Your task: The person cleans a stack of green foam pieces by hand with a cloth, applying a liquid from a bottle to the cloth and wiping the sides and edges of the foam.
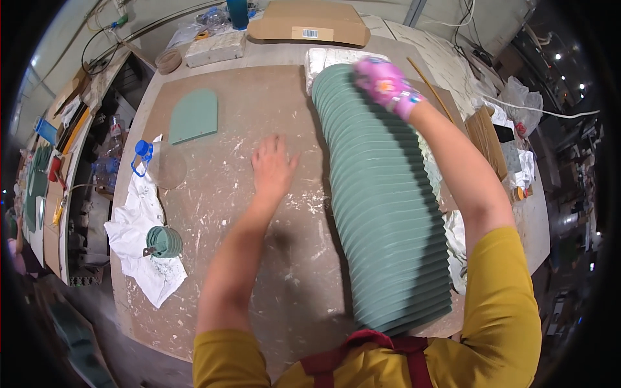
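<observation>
Pink-gloved right fingers (pixel 366 70) at green panels (pixel 378 187), hold unclear, left fingers (pixel 272 146) spread, barcoded carton (pixel 278 21)

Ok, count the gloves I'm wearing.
1: a pink flowered glove on the right hand, at the far end of the green arched panels. The left hand is bare. None hidden: both hands show.

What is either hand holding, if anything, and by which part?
The left hand holds nothing. The pink-gloved right hand is blurred at the far end of the stack of green panels; whether it grips anything cannot be told.
</observation>
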`<state>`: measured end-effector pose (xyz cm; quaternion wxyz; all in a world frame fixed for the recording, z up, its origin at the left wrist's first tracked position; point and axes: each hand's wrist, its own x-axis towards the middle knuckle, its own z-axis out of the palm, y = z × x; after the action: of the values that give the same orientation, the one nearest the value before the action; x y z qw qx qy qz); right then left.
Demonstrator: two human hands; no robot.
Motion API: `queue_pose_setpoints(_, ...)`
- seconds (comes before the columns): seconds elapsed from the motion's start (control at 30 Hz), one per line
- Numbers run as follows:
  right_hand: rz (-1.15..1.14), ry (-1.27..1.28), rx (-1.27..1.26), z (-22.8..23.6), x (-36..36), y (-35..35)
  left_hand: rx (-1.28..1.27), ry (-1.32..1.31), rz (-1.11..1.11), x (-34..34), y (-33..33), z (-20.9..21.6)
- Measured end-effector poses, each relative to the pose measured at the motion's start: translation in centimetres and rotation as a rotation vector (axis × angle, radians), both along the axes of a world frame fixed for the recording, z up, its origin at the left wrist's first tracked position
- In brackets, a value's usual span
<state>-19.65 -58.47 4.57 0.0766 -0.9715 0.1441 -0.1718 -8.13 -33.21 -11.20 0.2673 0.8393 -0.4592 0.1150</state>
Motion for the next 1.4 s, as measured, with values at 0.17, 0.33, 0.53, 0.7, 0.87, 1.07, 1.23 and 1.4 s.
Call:
queue_pose_setpoints(0.17, -0.389, 0.030, -0.231, 0.6, -6.4, -3.7, 0.037, -0.007, 0.001, -0.3, -0.4, 0.7)
queue_pose_setpoints(0.33, 0.280, -0.128, 0.040, -2.2, 2.9, 2.0, 0.045, -0.014, -0.003, -0.5, -0.8, 0.2)
queue_pose_setpoints(0.53, 0.014, 0.102, -0.315, -0.2, 4.4, 3.2, 0.048, 0.016, 0.006, -0.2, -0.3, -0.4)
queue_pose_setpoints(0.7, -0.365, -0.064, -0.279, -1.3, -5.7, -5.1, 0.088, 0.017, 0.007, -0.3, -0.7, 0.5)
queue_pose_setpoints(0.87, -0.249, -0.165, 0.135, -0.2, -2.1, -2.6, 0.074, -0.001, -0.001, -0.6, -0.7, 0.7)
queue_pose_setpoints(1.07, 0.257, 0.267, -0.565, -1.8, 7.4, 5.2, 0.055, 0.004, 0.008, 0.0, -0.5, -0.3)
queue_pose_setpoints(1.23, -0.235, -0.096, 0.029, -1.1, 1.0, -1.8, 0.076, 0.039, -0.002, -0.1, 0.0, 0.4)
queue_pose_setpoints(1.4, -0.351, -0.051, -0.123, 0.7, -2.5, -4.3, 0.063, -0.019, -0.008, -0.4, -0.5, 0.7)
